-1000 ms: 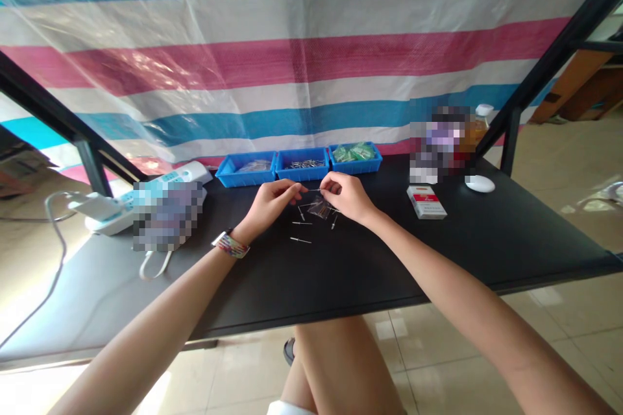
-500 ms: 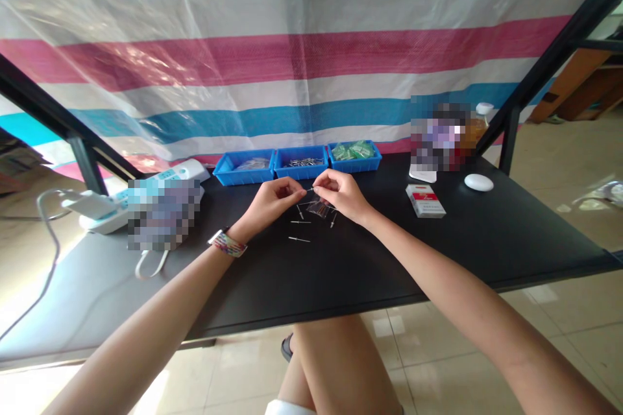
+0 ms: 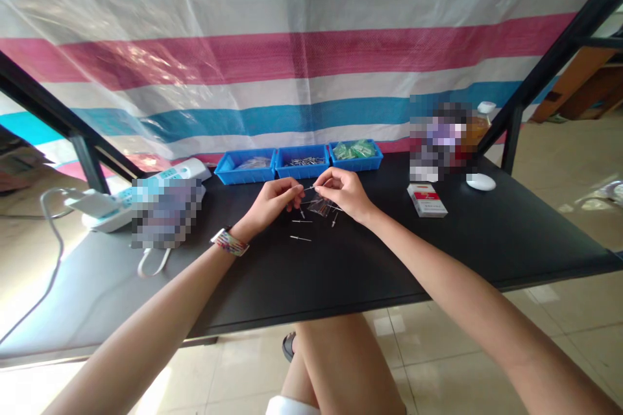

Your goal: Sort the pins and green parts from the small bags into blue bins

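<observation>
Over the black table [image 3: 487,240], my left hand [image 3: 272,202] and my right hand [image 3: 344,193] meet fingertip to fingertip. Both pinch a thin metal pin [image 3: 309,188] held between them. Under my right hand a small clear plastic bag [image 3: 319,206] lies on the table. A few loose pins [image 3: 300,238] are scattered just in front of my hands. A coloured band is on my left wrist.
Three blue trays [image 3: 302,163] stand in a row at the back, one with metal pins, one with green parts. A red and white box [image 3: 426,200] and a white round object [image 3: 481,182] lie to the right. A white power strip [image 3: 117,204] sits at the left.
My hands have drawn slightly closer together around the pin. The view has shifted a little; nothing else on the table moved.
</observation>
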`<control>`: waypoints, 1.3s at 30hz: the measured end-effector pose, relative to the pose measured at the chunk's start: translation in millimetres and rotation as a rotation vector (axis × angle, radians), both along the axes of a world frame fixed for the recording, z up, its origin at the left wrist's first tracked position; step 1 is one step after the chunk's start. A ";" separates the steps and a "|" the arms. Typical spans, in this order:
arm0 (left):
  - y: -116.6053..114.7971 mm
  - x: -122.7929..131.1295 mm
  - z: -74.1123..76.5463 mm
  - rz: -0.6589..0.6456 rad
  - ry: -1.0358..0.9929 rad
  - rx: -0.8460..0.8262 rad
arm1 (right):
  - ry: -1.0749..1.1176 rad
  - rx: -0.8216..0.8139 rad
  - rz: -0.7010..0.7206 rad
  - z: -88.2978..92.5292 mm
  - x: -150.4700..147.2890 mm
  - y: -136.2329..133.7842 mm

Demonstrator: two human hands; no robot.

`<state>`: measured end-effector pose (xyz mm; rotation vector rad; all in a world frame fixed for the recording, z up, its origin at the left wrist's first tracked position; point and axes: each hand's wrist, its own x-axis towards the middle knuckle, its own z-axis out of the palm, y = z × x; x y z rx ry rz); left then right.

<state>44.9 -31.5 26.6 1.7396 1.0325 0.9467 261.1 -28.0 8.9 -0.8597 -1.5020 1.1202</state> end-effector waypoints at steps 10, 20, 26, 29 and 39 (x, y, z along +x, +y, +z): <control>-3.8 1.7 2.9 0.013 -0.080 0.050 | 0.112 -0.146 0.067 2.1 -0.1 -1.9; 1.1 -2.0 -3.8 -0.007 -0.046 -0.009 | 0.121 -0.076 0.025 1.2 -2.2 -2.8; 1.6 -2.7 -5.7 0.014 -0.029 0.032 | 0.128 -0.101 0.010 0.3 -2.4 -3.2; 0.9 -1.5 -4.5 0.021 -0.026 0.048 | 0.132 -0.142 0.019 1.5 -1.6 -3.6; -1.6 1.2 -0.7 -0.013 -0.088 -0.008 | 0.167 -0.137 0.019 3.1 -2.6 -6.0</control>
